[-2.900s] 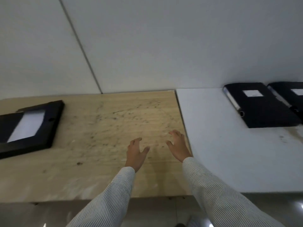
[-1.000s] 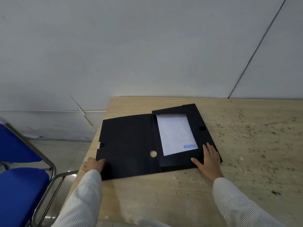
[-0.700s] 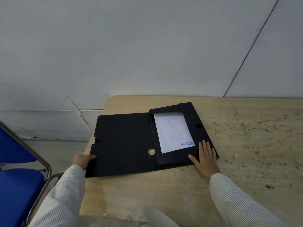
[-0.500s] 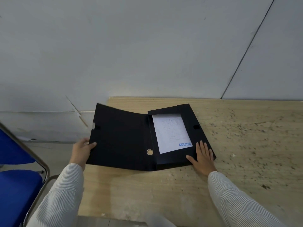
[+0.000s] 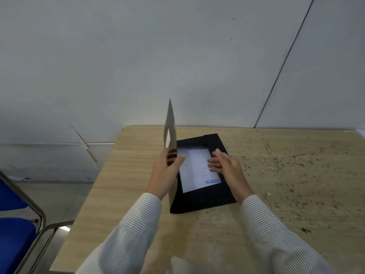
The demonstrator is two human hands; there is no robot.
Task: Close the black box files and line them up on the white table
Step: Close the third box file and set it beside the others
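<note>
A black box file lies open on the wooden table. Inside it rests a white sheet stamped REJECTED in blue. The file's lid stands nearly upright on the left side, seen edge-on, and my left hand grips its edge. My right hand lies flat with fingers spread on the right rim of the box and on the sheet's edge. The white table shows only as a sliver at the far right.
A blue chair with a metal frame stands at the lower left, beside the wooden table's left edge. A white wall runs behind the table. The tabletop right of the file is speckled with dark marks.
My left hand has swung the lid up from lying flat on the left to nearly upright. My right hand has moved from the box's front corner onto its right rim.
</note>
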